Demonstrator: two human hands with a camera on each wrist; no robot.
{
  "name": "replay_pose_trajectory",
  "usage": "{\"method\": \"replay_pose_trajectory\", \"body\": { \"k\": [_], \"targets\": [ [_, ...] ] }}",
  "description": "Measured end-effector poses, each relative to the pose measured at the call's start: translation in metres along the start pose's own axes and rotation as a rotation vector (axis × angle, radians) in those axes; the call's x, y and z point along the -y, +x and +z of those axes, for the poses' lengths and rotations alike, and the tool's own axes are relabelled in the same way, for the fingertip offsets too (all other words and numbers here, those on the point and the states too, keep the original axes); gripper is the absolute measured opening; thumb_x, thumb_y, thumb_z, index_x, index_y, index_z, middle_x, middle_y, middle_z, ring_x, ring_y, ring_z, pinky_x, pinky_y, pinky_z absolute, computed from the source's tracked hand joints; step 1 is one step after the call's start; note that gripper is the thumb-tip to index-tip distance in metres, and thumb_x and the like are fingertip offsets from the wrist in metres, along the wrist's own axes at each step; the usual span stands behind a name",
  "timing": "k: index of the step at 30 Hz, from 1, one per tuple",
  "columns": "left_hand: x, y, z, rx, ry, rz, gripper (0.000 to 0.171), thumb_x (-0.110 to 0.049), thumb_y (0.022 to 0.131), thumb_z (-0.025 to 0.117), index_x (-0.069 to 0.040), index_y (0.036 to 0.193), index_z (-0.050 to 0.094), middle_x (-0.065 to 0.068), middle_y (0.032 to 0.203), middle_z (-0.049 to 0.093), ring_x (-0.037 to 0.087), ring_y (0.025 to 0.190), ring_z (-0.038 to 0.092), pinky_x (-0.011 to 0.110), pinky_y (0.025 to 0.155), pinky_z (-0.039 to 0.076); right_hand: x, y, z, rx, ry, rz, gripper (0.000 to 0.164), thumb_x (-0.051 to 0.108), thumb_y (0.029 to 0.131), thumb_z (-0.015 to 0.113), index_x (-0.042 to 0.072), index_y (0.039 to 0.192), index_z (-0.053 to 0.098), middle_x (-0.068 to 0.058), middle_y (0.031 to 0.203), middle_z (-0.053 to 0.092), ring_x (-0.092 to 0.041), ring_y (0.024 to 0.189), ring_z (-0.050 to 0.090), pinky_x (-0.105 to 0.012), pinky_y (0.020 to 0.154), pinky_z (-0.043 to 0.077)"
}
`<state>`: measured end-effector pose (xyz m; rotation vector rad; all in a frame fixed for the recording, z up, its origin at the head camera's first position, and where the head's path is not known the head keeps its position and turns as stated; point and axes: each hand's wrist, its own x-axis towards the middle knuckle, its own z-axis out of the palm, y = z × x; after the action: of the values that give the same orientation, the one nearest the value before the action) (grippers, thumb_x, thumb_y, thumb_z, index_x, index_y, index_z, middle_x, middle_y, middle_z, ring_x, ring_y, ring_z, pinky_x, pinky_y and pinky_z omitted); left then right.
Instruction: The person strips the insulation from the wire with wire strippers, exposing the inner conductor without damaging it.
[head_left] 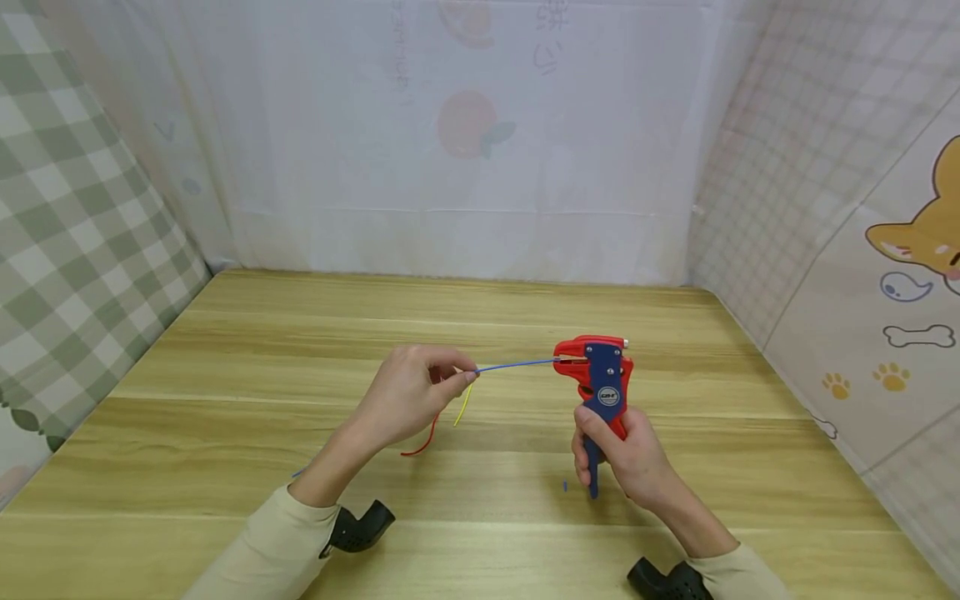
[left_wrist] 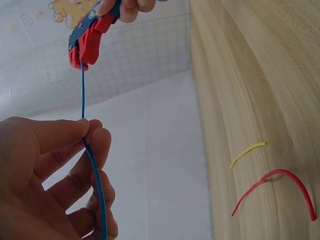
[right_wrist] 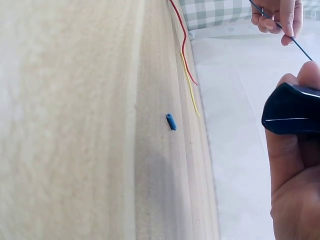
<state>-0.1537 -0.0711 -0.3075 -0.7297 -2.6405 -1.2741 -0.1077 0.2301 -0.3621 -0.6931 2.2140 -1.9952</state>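
Between thumb and fingertips my left hand (head_left: pixel 408 392) pinches a blue wire (head_left: pixel 516 365), stretched nearly level above the table. The wire's far end enters the red jaws of a red and blue wire stripper (head_left: pixel 604 383). My right hand (head_left: pixel 626 450) grips the stripper's handles, holding it upright. In the left wrist view the blue wire (left_wrist: pixel 83 95) runs down past the fingers and across the palm. Below the stripper, a short blue piece of insulation (right_wrist: pixel 171 122) lies on the table. How the wire's tip sits inside the jaws is hidden.
A red wire (left_wrist: pixel 290 174) and a yellow wire (left_wrist: pixel 247 153) lie on the wooden table (head_left: pixel 480 550) under and beside my left hand. White curtain (head_left: pixel 465 233) closes the back; checked cloth (head_left: pixel 82 208) stands at the left, a patterned sheet (head_left: pixel 847 317) at the right.
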Motion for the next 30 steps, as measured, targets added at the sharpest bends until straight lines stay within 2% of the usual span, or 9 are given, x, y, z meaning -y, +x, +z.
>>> {"method": "replay_pose_trajectory", "body": {
  "k": [8, 12, 19, 25, 30],
  "targets": [
    [-0.002, 0.000, 0.000, 0.064, -0.009, -0.059, 0.009, -0.017, 0.096, 0.075, -0.017, 0.098, 0.083, -0.010, 0.066, 0.067, 0.008, 0.062, 0.056, 0.027, 0.063, 0.046, 0.000, 0.001, -0.002, -0.032, 0.021, 0.026, 0.021, 0.012, 0.115, 0.040, 0.010, 0.101, 0.055, 0.003, 0.073, 0.066, -0.019, 0.057, 0.068, -0.036, 0.059, 0.062],
    [-0.002, 0.000, 0.001, 0.065, 0.004, -0.063, 0.009, -0.017, 0.095, 0.076, -0.016, 0.099, 0.084, -0.007, 0.071, 0.071, 0.008, 0.064, 0.060, 0.027, 0.064, 0.049, 0.000, 0.001, -0.004, -0.042, 0.057, 0.021, 0.025, 0.013, 0.115, 0.040, 0.009, 0.098, 0.057, 0.004, 0.075, 0.067, -0.017, 0.059, 0.070, -0.036, 0.061, 0.063],
    [-0.001, -0.001, 0.002, 0.058, -0.001, -0.064, 0.009, -0.017, 0.095, 0.075, -0.016, 0.097, 0.084, -0.004, 0.079, 0.075, 0.009, 0.064, 0.064, 0.028, 0.062, 0.052, -0.002, 0.002, -0.007, -0.050, 0.102, 0.003, 0.024, 0.011, 0.115, 0.038, 0.009, 0.102, 0.059, 0.003, 0.080, 0.069, -0.014, 0.067, 0.073, -0.036, 0.067, 0.065],
    [-0.002, -0.001, 0.006, 0.089, -0.169, -0.128, 0.008, -0.013, 0.096, 0.074, -0.010, 0.096, 0.081, 0.001, 0.079, 0.075, 0.015, 0.059, 0.070, 0.027, 0.060, 0.052, -0.002, 0.003, -0.008, -0.066, 0.105, 0.022, 0.020, 0.012, 0.115, 0.040, 0.011, 0.107, 0.058, 0.002, 0.083, 0.070, -0.016, 0.071, 0.076, -0.036, 0.072, 0.066],
    [-0.003, 0.001, 0.013, 0.119, -0.307, -0.205, 0.012, -0.017, 0.097, 0.075, -0.008, 0.101, 0.081, 0.001, 0.081, 0.074, 0.023, 0.064, 0.075, 0.027, 0.058, 0.053, -0.001, 0.003, -0.009, -0.056, 0.091, 0.028, 0.019, 0.012, 0.115, 0.040, 0.010, 0.107, 0.057, 0.001, 0.084, 0.071, -0.017, 0.073, 0.076, -0.037, 0.074, 0.066]
  ]
}}
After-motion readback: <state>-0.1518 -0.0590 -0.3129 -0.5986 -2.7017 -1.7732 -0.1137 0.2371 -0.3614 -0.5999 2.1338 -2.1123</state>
